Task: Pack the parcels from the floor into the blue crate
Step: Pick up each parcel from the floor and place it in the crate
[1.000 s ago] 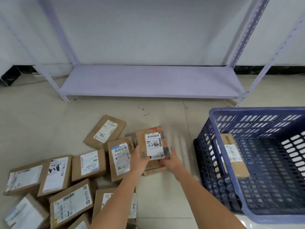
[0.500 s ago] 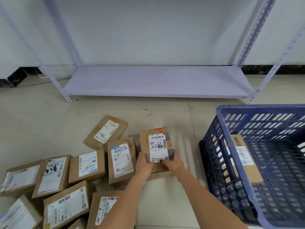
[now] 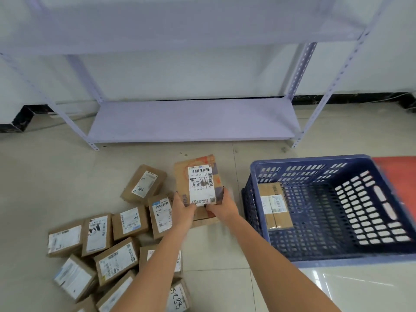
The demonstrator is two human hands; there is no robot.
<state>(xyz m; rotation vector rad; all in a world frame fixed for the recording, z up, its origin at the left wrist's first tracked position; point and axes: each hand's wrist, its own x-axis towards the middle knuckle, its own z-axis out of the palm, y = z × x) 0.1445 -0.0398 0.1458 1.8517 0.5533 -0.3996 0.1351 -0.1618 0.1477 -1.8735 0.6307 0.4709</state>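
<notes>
Both hands hold one brown cardboard parcel [image 3: 198,176] with a white barcode label, raised off the floor and tilted toward me. My left hand [image 3: 183,209] grips its near left corner, my right hand [image 3: 222,204] its near right corner. Another flat parcel [image 3: 208,218] lies under it on the floor. The blue crate [image 3: 315,163] stands on the floor to the right, with one labelled parcel [image 3: 273,204] leaning against its left inner wall. Several more labelled parcels [image 3: 129,219] lie scattered on the floor to the left.
A pale lilac metal shelf rack [image 3: 191,120] stands against the white wall ahead, its low shelf bare. Something red [image 3: 396,172] lies flat behind the crate at the right. The floor is beige tile.
The parcel has risen from the pile and shifted slightly right, toward the crate, in both hands. The head view has tilted up, showing more of the rack.
</notes>
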